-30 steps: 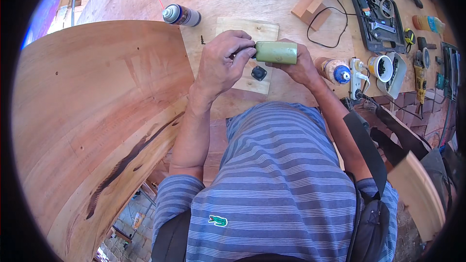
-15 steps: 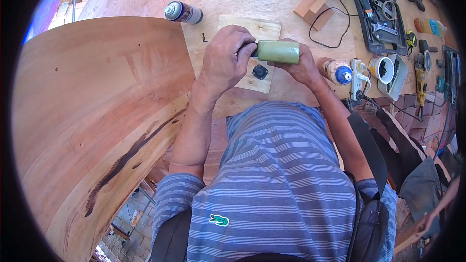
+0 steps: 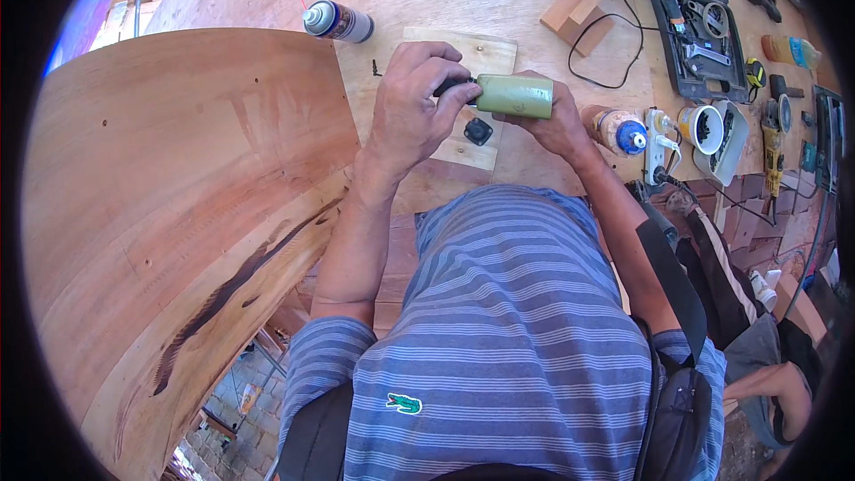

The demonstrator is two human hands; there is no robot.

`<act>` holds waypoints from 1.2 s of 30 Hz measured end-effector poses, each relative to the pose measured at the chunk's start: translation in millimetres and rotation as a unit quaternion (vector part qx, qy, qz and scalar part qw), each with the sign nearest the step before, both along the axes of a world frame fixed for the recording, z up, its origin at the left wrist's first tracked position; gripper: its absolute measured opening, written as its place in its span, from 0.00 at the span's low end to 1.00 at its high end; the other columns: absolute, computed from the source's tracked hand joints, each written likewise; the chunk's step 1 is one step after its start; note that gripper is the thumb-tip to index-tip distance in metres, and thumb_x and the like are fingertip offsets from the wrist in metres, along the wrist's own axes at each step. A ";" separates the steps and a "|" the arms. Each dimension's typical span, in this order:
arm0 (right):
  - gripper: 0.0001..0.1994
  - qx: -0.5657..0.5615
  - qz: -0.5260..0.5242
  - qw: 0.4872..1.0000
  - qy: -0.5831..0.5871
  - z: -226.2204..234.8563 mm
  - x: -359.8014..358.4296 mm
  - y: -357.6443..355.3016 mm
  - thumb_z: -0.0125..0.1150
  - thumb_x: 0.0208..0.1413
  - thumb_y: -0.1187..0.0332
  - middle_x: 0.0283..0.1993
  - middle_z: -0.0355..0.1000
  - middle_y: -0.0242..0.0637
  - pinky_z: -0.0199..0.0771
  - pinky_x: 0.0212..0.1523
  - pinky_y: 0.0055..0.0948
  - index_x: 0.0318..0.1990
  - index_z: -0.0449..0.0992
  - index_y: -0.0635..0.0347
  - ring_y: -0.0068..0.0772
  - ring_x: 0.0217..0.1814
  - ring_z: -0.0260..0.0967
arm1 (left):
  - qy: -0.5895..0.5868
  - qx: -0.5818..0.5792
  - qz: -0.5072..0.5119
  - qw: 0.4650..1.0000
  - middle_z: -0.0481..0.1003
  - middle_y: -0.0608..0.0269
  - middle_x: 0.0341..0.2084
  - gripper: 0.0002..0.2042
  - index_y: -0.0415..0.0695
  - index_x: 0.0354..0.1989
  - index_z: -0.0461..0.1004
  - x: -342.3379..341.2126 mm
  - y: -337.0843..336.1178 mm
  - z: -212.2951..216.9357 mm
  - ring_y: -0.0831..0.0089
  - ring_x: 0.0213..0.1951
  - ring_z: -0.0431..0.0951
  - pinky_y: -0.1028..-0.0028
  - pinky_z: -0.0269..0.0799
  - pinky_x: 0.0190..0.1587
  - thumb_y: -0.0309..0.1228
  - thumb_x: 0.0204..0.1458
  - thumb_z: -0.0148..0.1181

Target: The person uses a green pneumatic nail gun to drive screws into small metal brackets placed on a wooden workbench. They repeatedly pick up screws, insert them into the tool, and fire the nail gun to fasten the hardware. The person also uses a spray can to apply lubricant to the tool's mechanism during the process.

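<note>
A green cylinder point(image 3: 517, 96) lies sideways between my hands above the table. My right hand point(image 3: 559, 123) is closed round its right end and underside. With thumb and fingertips together, my left hand point(image 3: 411, 105) pinches a small black piece point(image 3: 457, 87) at the cylinder's left end; the fingers partly cover it. Just below the cylinder, a black square-based part point(image 3: 478, 131) rests on a pale wooden board point(image 3: 465, 155). Small dark screws point(image 3: 376, 69) lie left of the board.
A spray can point(image 3: 338, 21) with a red straw lies behind my left hand. A large curved wooden panel point(image 3: 196, 125) stands at left. On the right are a blue-capped bottle point(image 3: 619, 131), a power strip point(image 3: 657, 142), a white cup point(image 3: 701, 128) and an open toolbox point(image 3: 704, 44). Another person's arm point(image 3: 770, 383) shows lower right.
My hands and the cylinder have shifted very slightly, and more of the black piece shows at my left fingertips. At lower right, the other person has moved and an arm now shows.
</note>
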State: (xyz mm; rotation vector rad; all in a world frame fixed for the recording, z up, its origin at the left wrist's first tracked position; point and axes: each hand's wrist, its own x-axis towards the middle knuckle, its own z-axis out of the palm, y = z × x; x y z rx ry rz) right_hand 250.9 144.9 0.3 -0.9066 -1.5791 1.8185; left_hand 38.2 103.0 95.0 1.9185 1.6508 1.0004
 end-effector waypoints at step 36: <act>0.18 -0.013 0.000 0.999 -0.035 12.7 2.2 3.2 0.74 0.45 0.82 0.44 0.79 0.32 0.76 0.50 0.25 0.46 0.81 0.63 0.23 0.47 0.76 | -0.004 0.009 0.006 1.000 0.80 0.58 0.27 0.07 0.40 0.34 0.81 2.3 3.0 -5.0 0.63 0.33 0.77 0.67 0.73 0.39 0.17 0.46 0.63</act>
